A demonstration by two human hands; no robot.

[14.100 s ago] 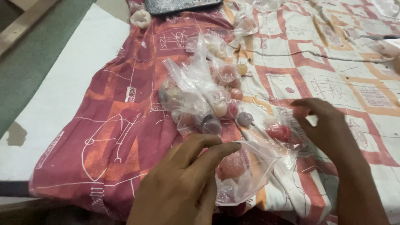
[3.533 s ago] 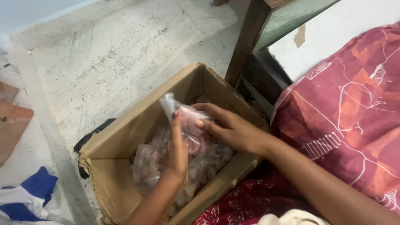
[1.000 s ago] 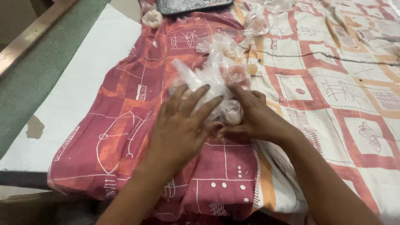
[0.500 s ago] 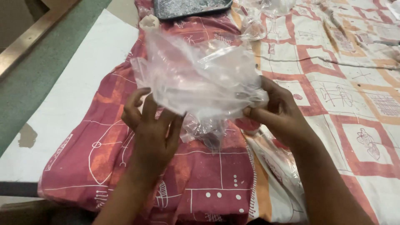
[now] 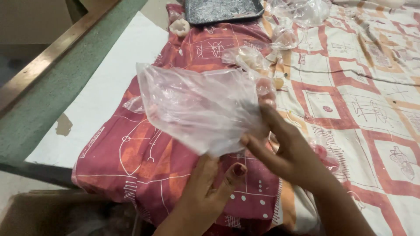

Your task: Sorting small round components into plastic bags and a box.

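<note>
A large clear plastic bag (image 5: 197, 107) is held up over the red patterned cloth (image 5: 148, 161). My right hand (image 5: 284, 148) pinches the bag's right edge between thumb and fingers. My left hand (image 5: 210, 188) is under the bag's lower edge, fingers partly curled and touching the plastic; its grip is partly hidden by the bag. Small clear packets with pink round pieces (image 5: 258, 70) lie on the cloth just beyond the bag.
A dark tray (image 5: 223, 9) sits at the far edge of the cloth. More crumpled clear bags (image 5: 302, 13) lie on the white and orange patterned sheet (image 5: 367, 100). A cardboard box (image 5: 52, 214) stands below at bottom left. A green wooden ledge (image 5: 48, 100) runs along the left.
The bag has been lifted off the cloth and spread out. It now hangs lower and flatter, and my left hand has shifted right, beneath its bottom edge.
</note>
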